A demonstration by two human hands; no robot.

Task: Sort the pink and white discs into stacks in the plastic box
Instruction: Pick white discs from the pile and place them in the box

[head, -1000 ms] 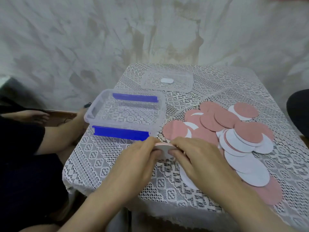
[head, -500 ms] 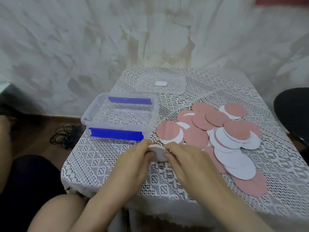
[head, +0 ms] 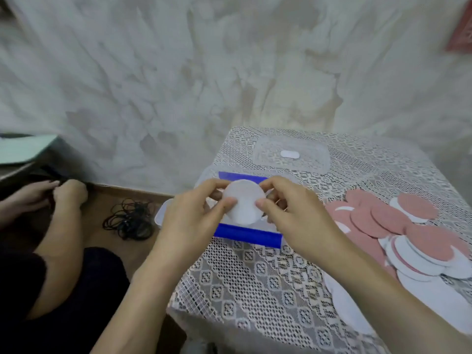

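Note:
My left hand [head: 194,215] and my right hand [head: 293,213] together pinch a stack of discs [head: 244,200] by its edges, white face toward me. The stack hangs above the clear plastic box [head: 163,213] with blue clips, which my hands mostly cover. A loose pile of pink and white discs [head: 398,226] lies on the lace tablecloth to the right.
The box's clear lid [head: 291,154] lies at the far side of the table [head: 255,290]. Another person's arm [head: 58,226] and dark clothing sit at the left, beside a coil of black cable [head: 130,218] on the floor. The wall stands close behind.
Both hands have lifted the disc stack off the tablecloth and carried it up over the box. My view has swung left.

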